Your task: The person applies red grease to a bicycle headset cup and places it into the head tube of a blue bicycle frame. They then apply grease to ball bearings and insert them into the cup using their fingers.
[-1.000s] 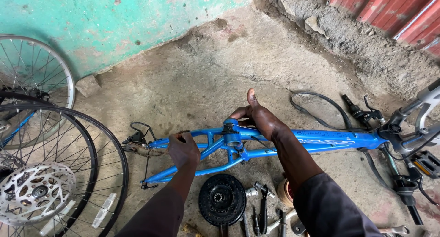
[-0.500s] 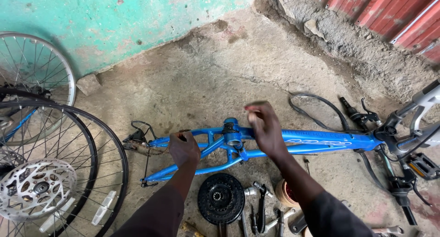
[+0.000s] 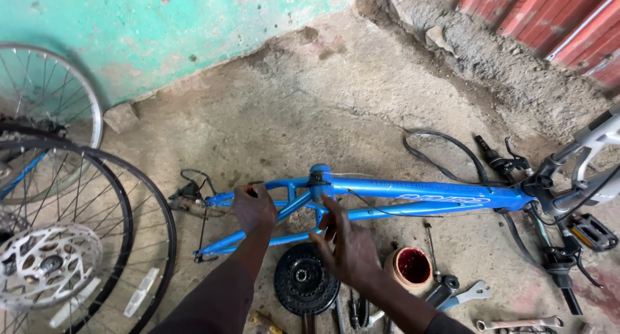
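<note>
The right hand [image 3: 349, 243] has come down from the top of the blue bicycle frame [image 3: 413, 193] and now touches its lower tube with loosely open fingers, gripping nothing. The left hand [image 3: 254, 208] stays closed around the rear stay. The frame lies on the concrete floor [image 3: 310, 114].

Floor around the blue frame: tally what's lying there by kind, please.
Bike frame: 1
Spoked wheels: 2 clearly
Black cassette: 1
Brake disc: 1
Small red-filled tub: 1
Spanners: 2
Pedal: 1
Total: 9
</note>
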